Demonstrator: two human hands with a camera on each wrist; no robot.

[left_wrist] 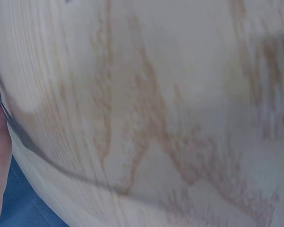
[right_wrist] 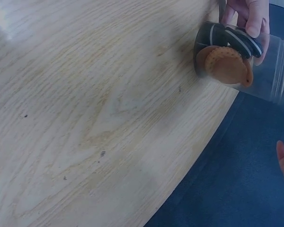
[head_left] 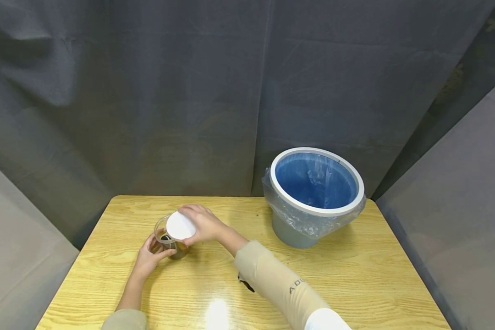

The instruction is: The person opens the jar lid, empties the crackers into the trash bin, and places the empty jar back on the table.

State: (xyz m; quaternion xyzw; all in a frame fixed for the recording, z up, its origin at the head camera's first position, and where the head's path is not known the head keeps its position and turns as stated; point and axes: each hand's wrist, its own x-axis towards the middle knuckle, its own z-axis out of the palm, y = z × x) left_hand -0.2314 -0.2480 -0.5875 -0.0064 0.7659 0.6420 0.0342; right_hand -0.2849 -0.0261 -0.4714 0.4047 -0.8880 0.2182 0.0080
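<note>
The fingers [head_left: 154, 250] of the left hand [head_left: 148, 259] are wrapped round the lower wall of a clear plastic jar [head_left: 169, 240], which is held tilted near the left part of the worktop [head_left: 354, 284]; by this grip the jar appears to be steadied. The white lid [head_left: 180, 225] is covered from the far side by the right hand [head_left: 204, 224], its fingers curled over the rim, so a twist or a lift of the lid is judged to be in hand. Whether the lid is seated or already free cannot be told. Brown and dark pieces [right_wrist: 225, 54] are seen through the jar's wall in the right wrist view; their kind cannot be made out. A grey bin [head_left: 315, 195] lined with a clear bag and blue inside is stood well apart at the far right. On the beige sleeve [head_left: 278, 282] the letters "ADU" can be read, the rest being hidden. A grey curtain [head_left: 148, 91] is hung behind.
</note>
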